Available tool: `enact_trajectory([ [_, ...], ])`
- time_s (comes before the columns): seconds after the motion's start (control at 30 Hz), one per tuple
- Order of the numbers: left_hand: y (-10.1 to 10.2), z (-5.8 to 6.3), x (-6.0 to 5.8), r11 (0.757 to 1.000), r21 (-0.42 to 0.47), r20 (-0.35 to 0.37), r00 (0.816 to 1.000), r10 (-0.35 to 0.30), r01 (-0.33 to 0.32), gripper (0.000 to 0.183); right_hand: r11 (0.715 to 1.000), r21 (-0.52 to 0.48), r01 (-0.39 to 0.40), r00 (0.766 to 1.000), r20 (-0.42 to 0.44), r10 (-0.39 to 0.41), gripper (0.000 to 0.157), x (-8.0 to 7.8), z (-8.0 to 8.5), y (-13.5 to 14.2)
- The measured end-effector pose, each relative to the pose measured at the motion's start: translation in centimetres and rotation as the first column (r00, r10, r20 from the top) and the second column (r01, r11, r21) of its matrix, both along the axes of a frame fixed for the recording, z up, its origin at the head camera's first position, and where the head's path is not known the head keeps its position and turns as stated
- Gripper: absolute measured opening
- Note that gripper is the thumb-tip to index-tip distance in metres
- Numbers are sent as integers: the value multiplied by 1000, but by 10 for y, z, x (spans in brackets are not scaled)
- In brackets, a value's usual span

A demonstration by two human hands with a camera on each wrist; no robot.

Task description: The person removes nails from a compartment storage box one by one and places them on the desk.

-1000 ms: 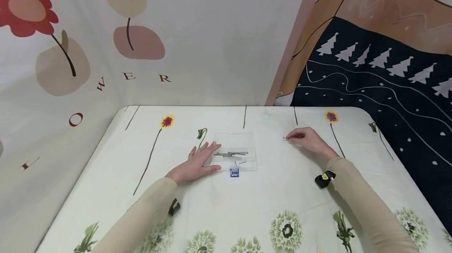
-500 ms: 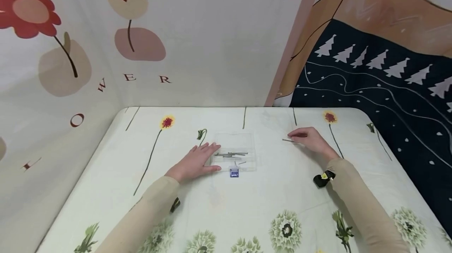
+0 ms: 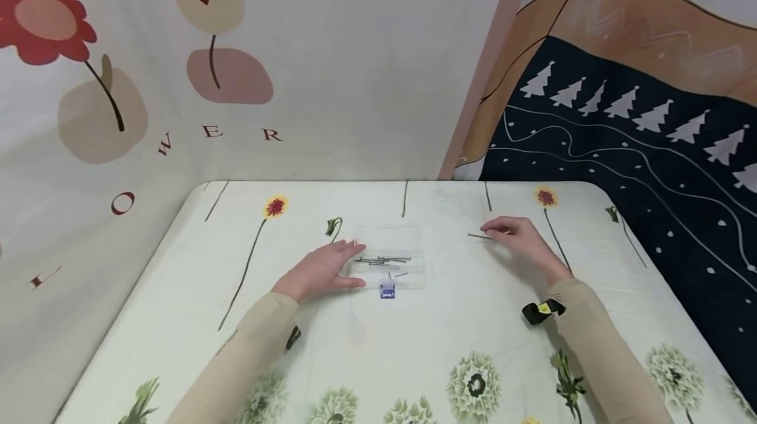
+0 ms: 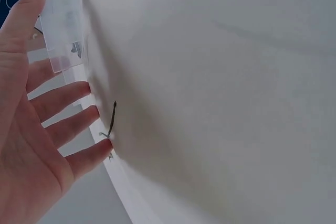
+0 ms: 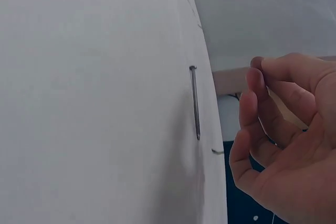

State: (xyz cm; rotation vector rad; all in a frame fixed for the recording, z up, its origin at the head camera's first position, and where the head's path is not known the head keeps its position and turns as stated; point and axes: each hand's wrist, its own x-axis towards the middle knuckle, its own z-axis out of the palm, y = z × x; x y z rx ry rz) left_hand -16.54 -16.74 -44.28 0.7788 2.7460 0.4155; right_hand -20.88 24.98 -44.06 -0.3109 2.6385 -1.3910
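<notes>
A clear plastic box (image 3: pixel 390 236) with a blue latch (image 3: pixel 387 291) lies on the table, with several long nails (image 3: pixel 384 259) and a few short ones inside. My left hand (image 3: pixel 322 271) rests at its left side, fingers spread and fairly straight, touching the edge with fingertips and thumb. To the right of the box, a single nail (image 5: pixel 195 103) lies on the cloth. Just beside and above that nail is my right hand (image 3: pixel 520 240). Its fingers are loosely bent, the thumb close to the index fingertip, and in the right wrist view nothing shows between them.
A white flower-printed cloth (image 3: pixel 414 352) covers the table. Printed curtains hang behind it and at both sides, with a dark tree-patterned one (image 3: pixel 621 141) on the right. Black camera mounts (image 3: pixel 535 312) sit at the wrists.
A second ago my right fingers pinched the nail; it now lies free on the cloth, and the hand has drawn slightly away. My left hand has stayed at the box.
</notes>
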Motion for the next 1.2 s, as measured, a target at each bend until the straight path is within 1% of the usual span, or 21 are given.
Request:
enact_trajectory([
  [0.2, -1, -2, 0, 1000, -17, -61, 998, -11, 10, 78, 998, -28, -49, 999, -5, 49, 22, 7, -4, -11],
  [0.4, 0, -3, 3, 999, -43, -138, 990, -36, 30, 76, 991, -52, -120, 992, -38, 119, 20, 13, -10, -24],
  [0.5, 0, -4, 3, 996, -73, -167, 985, -53, 41, 77, 987, -57, -147, 988, -52, 144, 18, 22, 0, -35],
  [0.6, -1, -5, 3, 994, -96, -181, 981, -65, 48, 79, 984, -48, -169, 984, -59, 166, 17, 31, 13, -47],
  [0.67, -1, -5, 3, 993, -105, -188, 979, -74, 55, 80, 982, -49, -180, 982, -59, 177, 17, 34, 16, -51],
  [0.9, -2, -7, 3, 992, -103, -200, 976, -87, 67, 81, 981, -43, -187, 981, -56, 184, 17, 25, -11, -51],
  [1.0, -2, -7, 3, 992, -107, -191, 978, -81, 62, 81, 979, -49, -198, 979, -62, 194, 16, 23, -16, -51],
  [1.2, -2, -7, 3, 993, -94, -183, 979, -88, 71, 81, 975, -50, -218, 974, -72, 214, 14, 24, -18, -54],
])
